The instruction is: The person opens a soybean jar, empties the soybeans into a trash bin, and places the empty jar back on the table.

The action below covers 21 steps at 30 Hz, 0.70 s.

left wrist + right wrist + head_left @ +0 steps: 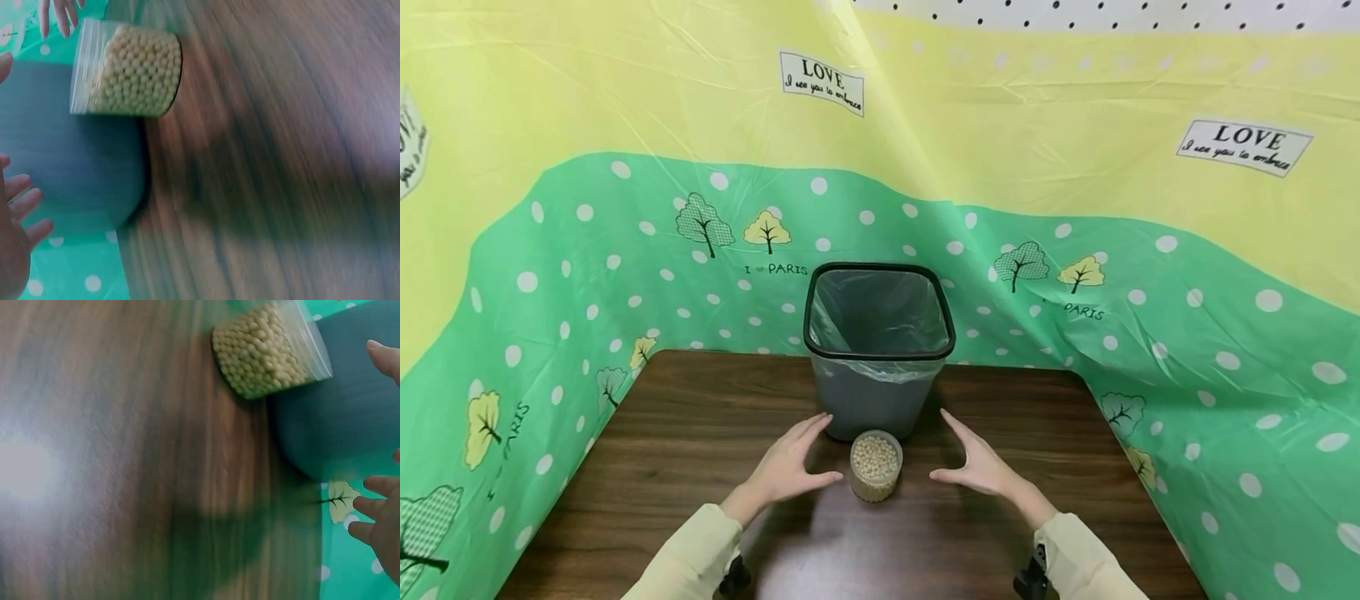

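A clear plastic jar of soybeans (875, 468) stands upright on the table, filled most of the way, with no lid on it. Directly behind it is a grey trash bin (880, 396) with a black rim and a clear liner. To the jar's left my left hand (792, 460) hovers with fingers and thumb spread apart. My right hand (981, 461) mirrors it on the other side, a little farther from the jar. Neither hand touches the jar. Both wrist views show the beans (139, 70) through the jar's wall, and spread fingers (375, 509) beside the bin.
The dark wood table (715, 417) carries the bin at its far edge. A green and yellow printed cloth (662, 108) hangs behind the table and along both sides. Pale sleeves (688, 550) cover the forearms, with dark wrist mounts below.
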Tool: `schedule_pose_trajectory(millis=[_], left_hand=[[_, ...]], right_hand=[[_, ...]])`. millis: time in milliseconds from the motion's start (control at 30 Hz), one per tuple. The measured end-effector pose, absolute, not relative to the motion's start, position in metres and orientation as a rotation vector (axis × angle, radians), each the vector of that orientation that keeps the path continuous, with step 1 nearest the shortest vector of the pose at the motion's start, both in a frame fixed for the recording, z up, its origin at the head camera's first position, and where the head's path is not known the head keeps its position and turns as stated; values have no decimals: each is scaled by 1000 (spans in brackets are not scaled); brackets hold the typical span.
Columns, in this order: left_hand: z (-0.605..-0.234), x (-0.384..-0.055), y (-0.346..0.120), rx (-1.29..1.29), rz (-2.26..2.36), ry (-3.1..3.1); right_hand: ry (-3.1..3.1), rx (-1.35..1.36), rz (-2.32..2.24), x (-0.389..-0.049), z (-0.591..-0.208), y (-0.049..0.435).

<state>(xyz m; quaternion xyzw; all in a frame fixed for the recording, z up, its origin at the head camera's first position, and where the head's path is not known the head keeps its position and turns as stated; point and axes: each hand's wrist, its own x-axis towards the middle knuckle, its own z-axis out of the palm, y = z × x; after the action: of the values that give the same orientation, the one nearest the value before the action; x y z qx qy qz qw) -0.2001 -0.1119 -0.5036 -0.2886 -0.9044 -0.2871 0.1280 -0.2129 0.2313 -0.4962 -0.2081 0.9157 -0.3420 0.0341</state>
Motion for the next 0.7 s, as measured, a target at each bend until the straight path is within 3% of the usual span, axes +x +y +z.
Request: schedule_pose_trajectory(millis=[700], left_hand=[[-533, -214, -65, -763, -1150, -2803]], right_hand=[[2622, -695, -1466, -208, -563, 173]])
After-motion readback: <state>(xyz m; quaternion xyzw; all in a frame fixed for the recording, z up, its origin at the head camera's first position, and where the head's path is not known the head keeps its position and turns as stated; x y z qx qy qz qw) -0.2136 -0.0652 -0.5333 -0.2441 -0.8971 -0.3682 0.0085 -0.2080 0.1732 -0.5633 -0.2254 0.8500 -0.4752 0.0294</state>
